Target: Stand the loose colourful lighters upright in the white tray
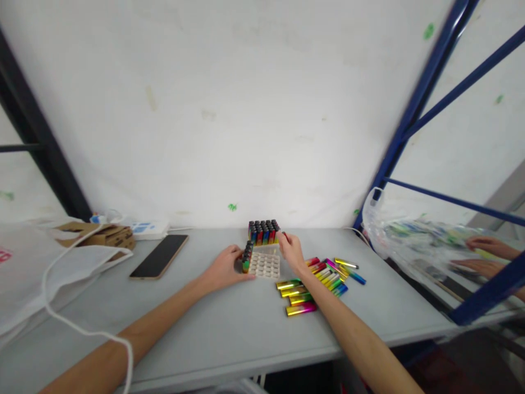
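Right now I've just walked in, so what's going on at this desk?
A person's left hand is at the left side of a pale tray, beside a row of upright lighters standing in it. The right hand is near the tray's far right corner; what it may be pinching is too small to tell. More upright lighters stand behind the tray, and loose lighters lie to its right. Another person's hands show farther right.

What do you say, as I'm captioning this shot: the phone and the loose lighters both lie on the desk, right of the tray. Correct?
Not quite: the phone lies left of the tray, as the head view shows. The loose lighters do lie right of it.
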A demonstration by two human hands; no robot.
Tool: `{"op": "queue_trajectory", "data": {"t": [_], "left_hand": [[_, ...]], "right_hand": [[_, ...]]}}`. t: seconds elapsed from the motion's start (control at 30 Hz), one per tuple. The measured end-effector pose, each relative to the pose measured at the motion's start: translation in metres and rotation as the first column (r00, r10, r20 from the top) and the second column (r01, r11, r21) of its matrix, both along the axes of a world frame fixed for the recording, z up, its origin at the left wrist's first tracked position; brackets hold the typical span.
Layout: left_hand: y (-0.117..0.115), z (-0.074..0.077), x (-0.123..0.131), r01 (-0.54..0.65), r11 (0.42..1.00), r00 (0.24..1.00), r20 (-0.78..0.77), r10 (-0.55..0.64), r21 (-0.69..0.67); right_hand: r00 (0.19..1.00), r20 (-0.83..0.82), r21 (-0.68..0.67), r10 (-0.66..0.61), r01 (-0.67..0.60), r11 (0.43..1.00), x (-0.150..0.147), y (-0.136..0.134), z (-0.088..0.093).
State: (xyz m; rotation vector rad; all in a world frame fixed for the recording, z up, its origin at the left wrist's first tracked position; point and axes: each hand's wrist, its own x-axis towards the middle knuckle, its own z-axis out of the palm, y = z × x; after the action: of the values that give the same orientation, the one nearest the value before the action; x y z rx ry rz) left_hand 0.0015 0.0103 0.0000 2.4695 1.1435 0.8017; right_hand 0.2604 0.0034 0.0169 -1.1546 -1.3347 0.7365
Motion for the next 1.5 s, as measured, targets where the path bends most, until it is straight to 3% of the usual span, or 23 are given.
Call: {"op": "queue_trajectory", "data": {"t": [0.1, 0.23, 0.33, 0.47, 0.53, 0.7, 0.87, 1.1, 1.2, 1.33, 1.5], "left_hand": [[0.001, -0.002, -0.001, 0.002, 1.000, 1.000, 0.003, -0.002, 0.010], [0.002, -0.003, -0.001, -0.004, 1.000, 1.000, -0.004, 0.004, 0.013], [0.001, -0.002, -0.001, -0.013, 1.000, 1.000, -0.009, 0.013, 0.004], [0.000, 0.001, 0.000, -0.009, 1.000, 1.000, -0.026, 0.009, -0.015], [-0.001, 0.003, 0.000, -0.010, 1.000, 1.000, -0.029, 0.009, -0.028], [-0.002, 0.006, 0.001, -0.018, 0.998, 0.999, -0.047, 0.016, -0.059], [-0.004, 0.006, 0.003, -0.018, 0.999, 0.998, -0.063, 0.016, -0.032], [-0.004, 0.004, 0.003, -0.023, 1.000, 0.997, -0.075, 0.022, -0.013], [-0.003, 0.003, 0.002, -0.023, 1.000, 0.996, -0.083, 0.023, 0.001], [0.000, 0.001, 0.001, -0.020, 1.000, 0.995, -0.093, 0.021, 0.013], [0.001, 0.002, 0.000, -0.011, 1.000, 0.995, -0.097, 0.013, 0.018]], "right_hand": [[0.988, 0.109, 0.034, -0.111, 0.107, 0.994, -0.002, 0.001, -0.002], [0.972, 0.178, 0.051, -0.154, 0.147, 0.988, -0.002, 0.004, -0.005], [0.980, 0.181, 0.034, -0.078, 0.073, 0.997, -0.002, 0.003, -0.007], [0.964, 0.211, 0.014, 0.165, -0.171, 0.985, -0.003, 0.000, -0.007], [0.931, 0.287, 0.041, 0.225, -0.247, 0.968, -0.004, -0.001, -0.006], [0.822, 0.561, 0.156, 0.098, -0.222, 0.962, -0.006, 0.000, -0.005], [0.783, 0.609, 0.080, 0.125, -0.218, 0.973, -0.007, 0.004, -0.007], [0.610, 0.781, 0.091, 0.135, -0.326, 0.941, -0.013, 0.012, -0.016], [0.577, 0.809, 0.110, 0.113, -0.338, 0.935, -0.010, 0.013, -0.012], [0.631, 0.747, 0.047, 0.209, -0.365, 0.930, 0.022, 0.012, 0.004], [0.694, 0.720, 0.013, 0.026, -0.052, 0.999, 0.106, -0.001, 0.026]]}}
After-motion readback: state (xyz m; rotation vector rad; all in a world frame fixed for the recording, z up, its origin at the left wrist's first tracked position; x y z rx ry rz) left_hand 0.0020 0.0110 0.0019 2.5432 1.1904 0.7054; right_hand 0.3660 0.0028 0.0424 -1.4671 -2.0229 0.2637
